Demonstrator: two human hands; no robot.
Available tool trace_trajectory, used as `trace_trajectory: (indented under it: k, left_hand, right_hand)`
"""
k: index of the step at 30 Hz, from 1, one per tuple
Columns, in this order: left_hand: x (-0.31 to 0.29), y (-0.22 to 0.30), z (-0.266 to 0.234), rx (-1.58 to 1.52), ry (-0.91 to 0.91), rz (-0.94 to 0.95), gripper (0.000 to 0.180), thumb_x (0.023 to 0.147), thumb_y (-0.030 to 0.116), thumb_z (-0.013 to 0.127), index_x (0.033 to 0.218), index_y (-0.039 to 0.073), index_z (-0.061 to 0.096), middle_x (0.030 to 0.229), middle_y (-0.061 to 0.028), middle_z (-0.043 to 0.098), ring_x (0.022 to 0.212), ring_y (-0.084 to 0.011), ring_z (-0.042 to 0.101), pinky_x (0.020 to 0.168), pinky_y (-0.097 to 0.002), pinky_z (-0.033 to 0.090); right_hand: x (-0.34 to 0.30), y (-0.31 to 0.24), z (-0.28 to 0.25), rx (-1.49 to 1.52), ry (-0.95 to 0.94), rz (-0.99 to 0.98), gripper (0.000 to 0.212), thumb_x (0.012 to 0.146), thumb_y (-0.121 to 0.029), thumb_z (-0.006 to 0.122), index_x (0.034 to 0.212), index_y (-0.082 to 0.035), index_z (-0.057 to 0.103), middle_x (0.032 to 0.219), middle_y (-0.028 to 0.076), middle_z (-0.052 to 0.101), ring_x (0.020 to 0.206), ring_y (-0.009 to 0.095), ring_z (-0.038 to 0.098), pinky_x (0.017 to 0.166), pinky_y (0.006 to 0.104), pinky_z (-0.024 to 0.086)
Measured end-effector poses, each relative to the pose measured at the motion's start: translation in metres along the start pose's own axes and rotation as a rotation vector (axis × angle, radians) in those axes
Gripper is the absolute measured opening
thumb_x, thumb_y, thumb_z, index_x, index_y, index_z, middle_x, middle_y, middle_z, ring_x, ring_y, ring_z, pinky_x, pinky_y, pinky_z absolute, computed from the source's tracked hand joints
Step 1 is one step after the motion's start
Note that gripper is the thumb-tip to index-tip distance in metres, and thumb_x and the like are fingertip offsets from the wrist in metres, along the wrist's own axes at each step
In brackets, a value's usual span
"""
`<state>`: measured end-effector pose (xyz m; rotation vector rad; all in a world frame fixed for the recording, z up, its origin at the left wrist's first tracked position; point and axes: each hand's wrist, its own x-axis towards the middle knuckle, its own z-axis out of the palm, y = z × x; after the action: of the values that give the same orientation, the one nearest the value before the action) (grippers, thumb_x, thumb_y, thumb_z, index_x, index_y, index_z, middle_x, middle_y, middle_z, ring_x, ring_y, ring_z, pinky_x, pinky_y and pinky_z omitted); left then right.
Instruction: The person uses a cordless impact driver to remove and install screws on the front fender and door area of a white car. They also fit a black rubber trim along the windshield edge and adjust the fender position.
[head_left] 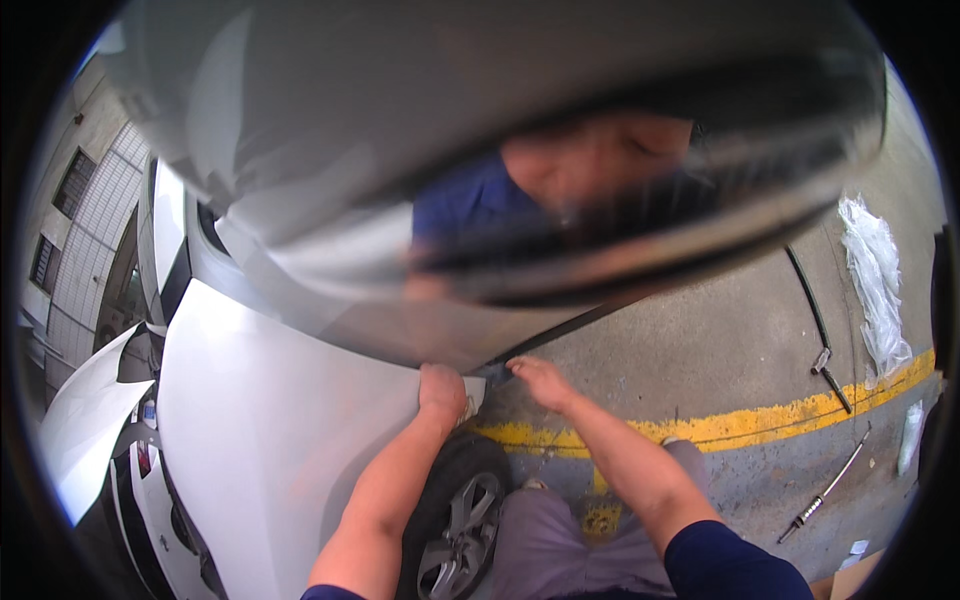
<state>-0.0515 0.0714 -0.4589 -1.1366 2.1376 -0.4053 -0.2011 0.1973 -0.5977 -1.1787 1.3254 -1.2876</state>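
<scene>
The white fender panel (pixel 270 420) under the left hand (pixel 443 385) is painted metal, glossy and smooth — it carries soft reflections. The door panel (pixel 420 150) above is glossier still, mirror-like. The tyre (pixel 450 470) looks matt black rubber; its wheel (pixel 455 545) is dull silver metal with a satin sheen. The ground (pixel 720 340) is rough grey concrete, its yellow painted line (pixel 740 425) worn and flaky. A crumpled sheet of clear plastic (pixel 875 280) lies there — thin, shiny — beside a metal rod (pixel 825 492).
</scene>
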Motion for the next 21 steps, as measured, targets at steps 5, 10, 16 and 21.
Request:
trace_trajectory:
  k: [5, 10, 16, 21]
  left_hand:
    - [-0.051, 0.069, 0.106, 0.235, 0.474, -0.037, 0.028, 0.093, 0.029, 0.053, 0.098, 0.012, 0.074, 0.099, -0.0066, 0.073, 0.101, -0.0223, 0.065, 0.092, -0.0395, 0.038]
    - [-0.057, 0.042, 0.171, 0.342, 0.598, -0.117, 0.025, 0.088, 0.032, 0.059, 0.091, 0.013, 0.075, 0.096, -0.0051, 0.073, 0.1, -0.0217, 0.064, 0.094, -0.038, 0.038]
    - [-0.039, 0.064, 0.147, 0.48, 0.676, -0.016, 0.025, 0.085, 0.037, 0.064, 0.087, 0.015, 0.076, 0.094, -0.003, 0.074, 0.1, -0.0195, 0.065, 0.094, -0.0352, 0.038]
    - [-0.05, 0.068, 0.143, 0.346, 0.548, -0.042, 0.023, 0.09, 0.033, 0.062, 0.089, 0.016, 0.077, 0.092, -0.0008, 0.075, 0.094, -0.0184, 0.067, 0.092, -0.0364, 0.039]
  right_hand:
    - [0.048, 0.107, 0.166, 0.033, 0.187, -0.109, 0.06, 0.108, -0.048, 0.03, 0.139, -0.002, 0.054, 0.135, 0.023, 0.062, 0.134, 0.031, 0.053, 0.111, 0.0386, 0.038]
    - [0.045, 0.134, 0.229, 0.132, 0.119, -0.311, 0.063, 0.107, -0.047, 0.023, 0.105, 0.0, 0.065, 0.108, 0.029, 0.066, 0.111, 0.048, 0.057, 0.095, 0.0503, 0.042]
    - [0.063, 0.15, 0.193, -0.052, 0.353, -0.472, 0.059, 0.106, -0.045, 0.028, 0.1, 0.002, 0.064, 0.11, 0.031, 0.064, 0.109, 0.05, 0.056, 0.092, 0.0513, 0.042]
    - [0.05, 0.144, 0.213, 0.078, 0.455, -0.451, 0.062, 0.106, -0.047, 0.028, 0.099, 0.001, 0.067, 0.104, 0.031, 0.066, 0.105, 0.05, 0.059, 0.092, 0.0509, 0.044]
